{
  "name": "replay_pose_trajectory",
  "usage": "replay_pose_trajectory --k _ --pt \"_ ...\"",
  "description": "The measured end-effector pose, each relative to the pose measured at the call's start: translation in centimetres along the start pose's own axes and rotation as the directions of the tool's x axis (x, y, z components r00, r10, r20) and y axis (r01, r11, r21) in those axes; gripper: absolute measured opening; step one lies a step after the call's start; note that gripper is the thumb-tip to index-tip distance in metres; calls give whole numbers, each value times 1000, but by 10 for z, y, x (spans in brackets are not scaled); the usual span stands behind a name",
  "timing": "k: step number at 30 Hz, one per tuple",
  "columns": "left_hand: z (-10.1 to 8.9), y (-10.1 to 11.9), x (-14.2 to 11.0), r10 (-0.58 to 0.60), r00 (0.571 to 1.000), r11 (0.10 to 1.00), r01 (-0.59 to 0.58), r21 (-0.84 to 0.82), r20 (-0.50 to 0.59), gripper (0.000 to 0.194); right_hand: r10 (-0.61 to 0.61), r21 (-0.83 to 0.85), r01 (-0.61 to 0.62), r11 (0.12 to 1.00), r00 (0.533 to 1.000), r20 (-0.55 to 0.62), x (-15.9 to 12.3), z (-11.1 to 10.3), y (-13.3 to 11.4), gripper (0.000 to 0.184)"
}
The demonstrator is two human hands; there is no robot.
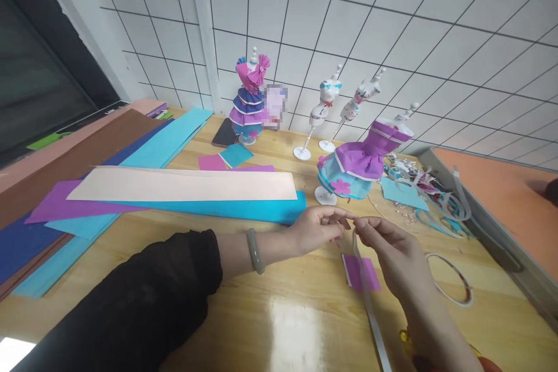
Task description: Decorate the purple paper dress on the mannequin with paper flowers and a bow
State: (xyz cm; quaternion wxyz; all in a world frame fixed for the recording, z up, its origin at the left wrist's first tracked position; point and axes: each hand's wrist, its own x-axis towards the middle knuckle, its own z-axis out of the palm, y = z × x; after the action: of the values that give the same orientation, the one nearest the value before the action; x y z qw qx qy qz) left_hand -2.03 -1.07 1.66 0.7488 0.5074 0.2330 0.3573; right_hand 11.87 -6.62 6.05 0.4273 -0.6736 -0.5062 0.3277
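My right hand (387,244) pinches the top end of a narrow white strip of tape (369,308), which hangs down past the lower edge of the view. Against its fingertips my left hand (320,228) brings its own, closed with bent fingers; whatever they hold is too small to make out. Under the strip, a small purple paper piece (370,274) with a white left edge lies on the wooden table (248,308). Just beyond both hands stands a mini dress form in a purple and blue paper dress (366,157).
Left lie long paper sheets, a pale pink one (187,183) on top. Another dressed form (248,102) and two undressed forms (320,110) stand by the tiled wall. A phone (224,132) is behind. Right are paper scraps (405,192), a tape roll (451,279) and a grey-edged orange surface (501,203).
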Motion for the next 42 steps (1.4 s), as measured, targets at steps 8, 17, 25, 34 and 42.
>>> replay_pose_trajectory --k 8,17,25,34,42 --pt "-12 9 13 -47 987 990 25 -138 -152 25 -114 -62 111 992 993 -42 1 7 -11 27" --pt "-23 12 23 -37 998 930 14 -368 -56 24 -173 -79 177 981 984 50 20 8 -19 31" --pt "-22 16 29 -71 997 898 61 -436 -6 18 -159 57 154 986 981 113 33 15 -15 32" --pt "-24 16 33 -110 994 897 92 -433 -17 19 -116 118 106 987 990 82 45 22 -4 31" --pt "-24 12 32 -7 999 936 -11 -351 -50 22 -111 103 106 989 993 48 47 22 -3 31"
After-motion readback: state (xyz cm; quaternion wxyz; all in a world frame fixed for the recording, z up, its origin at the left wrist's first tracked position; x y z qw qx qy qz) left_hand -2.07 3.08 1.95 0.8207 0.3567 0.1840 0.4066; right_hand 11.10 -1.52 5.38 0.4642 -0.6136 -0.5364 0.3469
